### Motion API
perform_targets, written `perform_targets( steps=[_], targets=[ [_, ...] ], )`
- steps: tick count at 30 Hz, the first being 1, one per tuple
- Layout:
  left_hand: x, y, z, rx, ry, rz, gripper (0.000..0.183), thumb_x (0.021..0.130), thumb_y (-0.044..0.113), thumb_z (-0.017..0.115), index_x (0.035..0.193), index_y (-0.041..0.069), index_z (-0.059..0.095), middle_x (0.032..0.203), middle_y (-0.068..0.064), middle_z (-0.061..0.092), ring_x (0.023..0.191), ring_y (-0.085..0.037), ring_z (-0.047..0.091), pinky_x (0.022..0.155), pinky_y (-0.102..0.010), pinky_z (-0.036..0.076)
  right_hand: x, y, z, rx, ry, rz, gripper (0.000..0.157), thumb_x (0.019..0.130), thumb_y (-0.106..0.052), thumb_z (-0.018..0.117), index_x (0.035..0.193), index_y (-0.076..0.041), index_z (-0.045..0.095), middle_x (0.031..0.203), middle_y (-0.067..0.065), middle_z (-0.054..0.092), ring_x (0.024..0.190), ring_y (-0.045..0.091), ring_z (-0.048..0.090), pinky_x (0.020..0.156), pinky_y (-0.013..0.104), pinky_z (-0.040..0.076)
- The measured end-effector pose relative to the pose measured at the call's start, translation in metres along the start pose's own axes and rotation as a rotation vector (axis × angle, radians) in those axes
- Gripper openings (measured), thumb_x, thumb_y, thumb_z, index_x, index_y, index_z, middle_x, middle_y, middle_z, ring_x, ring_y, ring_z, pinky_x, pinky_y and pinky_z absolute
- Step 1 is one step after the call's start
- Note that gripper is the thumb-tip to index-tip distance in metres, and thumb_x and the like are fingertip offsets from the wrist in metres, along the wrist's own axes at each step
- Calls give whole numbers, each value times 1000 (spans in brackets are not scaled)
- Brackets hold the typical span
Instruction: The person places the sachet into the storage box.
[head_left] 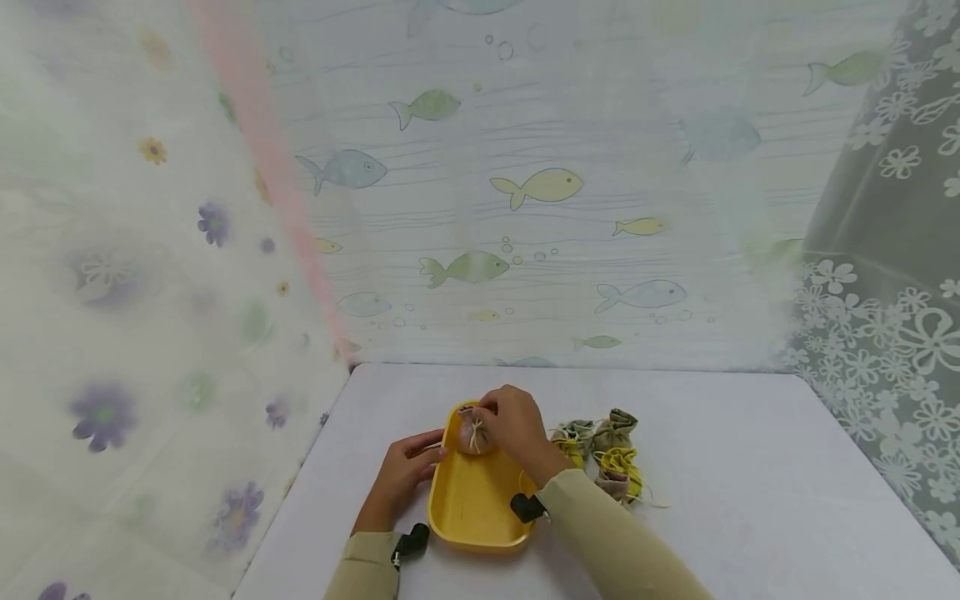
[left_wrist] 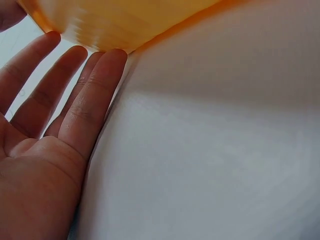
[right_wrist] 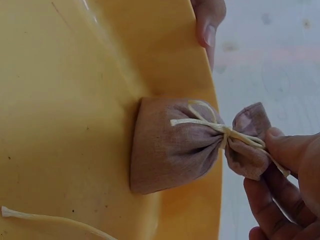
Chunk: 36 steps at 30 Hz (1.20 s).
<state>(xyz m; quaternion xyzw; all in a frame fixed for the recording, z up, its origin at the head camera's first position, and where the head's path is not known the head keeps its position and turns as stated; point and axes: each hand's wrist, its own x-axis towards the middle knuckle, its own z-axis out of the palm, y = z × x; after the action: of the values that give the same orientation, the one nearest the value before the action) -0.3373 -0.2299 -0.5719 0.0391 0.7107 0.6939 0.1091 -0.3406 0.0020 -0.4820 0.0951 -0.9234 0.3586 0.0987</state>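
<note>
A small mauve cloth drawstring pouch (right_wrist: 172, 145) lies against the end wall of a yellow plastic tray (head_left: 480, 508). Its neck is tied with a cream cord (right_wrist: 227, 134). My right hand (head_left: 517, 425) pinches the gathered top of this pouch between thumb and fingers, at the tray's far end. On the tray's left side, my left hand (head_left: 405, 473) rests with its fingertips against the outer wall and its thumb at the rim. In the left wrist view the left fingers (left_wrist: 90, 105) are nearly straight. Part of the tray is hidden behind the right forearm.
Several more drawstring pouches (head_left: 615, 433), olive, grey-green, yellow and mauve, are clustered on the white table (head_left: 750, 483) right of the tray. A pale cord (right_wrist: 55, 220) lies across the tray in the right wrist view. Fish-print curtains (head_left: 540, 250) hang behind the table.
</note>
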Motion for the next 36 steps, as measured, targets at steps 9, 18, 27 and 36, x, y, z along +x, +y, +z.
perform_targets(
  steps=[9, 18, 27, 36],
  targets=[
    [0, 0, -1, 6, 5, -10, 47, 93, 24, 77, 137, 10, 67, 141, -12, 66, 120, -24, 69, 92, -36, 62, 0, -2, 0, -76, 26, 4, 12, 94, -33, 77, 93, -22, 82, 87, -9, 72, 79, 12, 65, 76, 32, 59],
    [1, 1, 0, 33, 8, -20, 48, 93, 26, 78, 137, 11, 68, 140, -12, 66, 119, -24, 70, 92, -35, 62, -8, 1, -5, -132, 70, -3, 15, 94, -38, 77, 99, -25, 80, 94, -9, 69, 86, 15, 64, 86, 46, 53],
    [0, 2, -1, 12, 17, -15, 48, 92, 23, 78, 138, 9, 67, 139, -13, 66, 118, -24, 70, 91, -35, 62, -24, 1, -22, -100, 119, -44, 16, 92, -39, 78, 100, -26, 78, 99, -9, 70, 89, 14, 66, 83, 48, 51],
    [1, 0, -2, -10, 11, -27, 51, 90, 25, 80, 137, 8, 67, 139, -13, 66, 118, -23, 70, 91, -35, 62, -43, 3, -37, -56, 165, -110, 17, 91, -35, 80, 102, -22, 80, 103, -5, 71, 95, 18, 67, 80, 48, 51]
  ],
)
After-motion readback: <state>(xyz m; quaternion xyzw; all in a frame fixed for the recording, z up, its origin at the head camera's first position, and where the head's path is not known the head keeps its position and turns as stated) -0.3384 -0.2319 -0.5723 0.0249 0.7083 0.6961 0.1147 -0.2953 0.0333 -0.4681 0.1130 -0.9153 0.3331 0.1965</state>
